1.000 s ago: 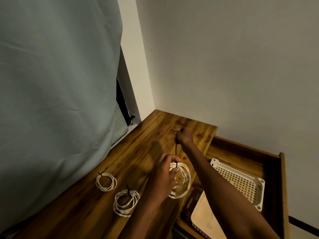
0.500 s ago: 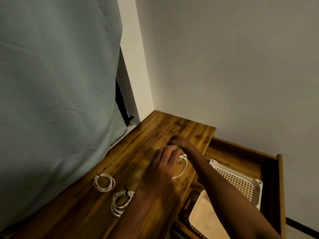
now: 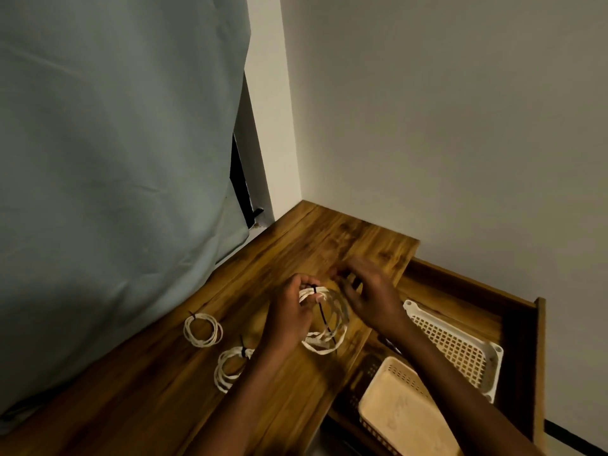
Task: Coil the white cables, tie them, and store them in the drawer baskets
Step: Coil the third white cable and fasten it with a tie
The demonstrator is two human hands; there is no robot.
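My left hand [image 3: 289,319] grips a coiled white cable [image 3: 324,345] at its top, where a black tie [image 3: 324,319] wraps the bundle and hangs down across the loops. My right hand [image 3: 365,291] hovers blurred just right of the coil with its fingers spread, touching or nearly touching the loops. Two more tied white coils lie on the wooden desk: one small coil [image 3: 202,330] to the left and a second coil [image 3: 230,368] nearer me. The open drawer [image 3: 460,291] on the right holds a white basket [image 3: 460,343] and a beige basket [image 3: 404,413].
A grey-green curtain [image 3: 115,159] hangs along the desk's left side, reaching the wooden desktop [image 3: 312,241]. A white wall stands behind the desk and drawer. The drawer's raised wooden side [image 3: 539,357] borders the baskets on the right.
My right hand let the tie's end go and drew back from the far desk to the coil. The coil turned in my left hand, and the tie tail now hangs down.
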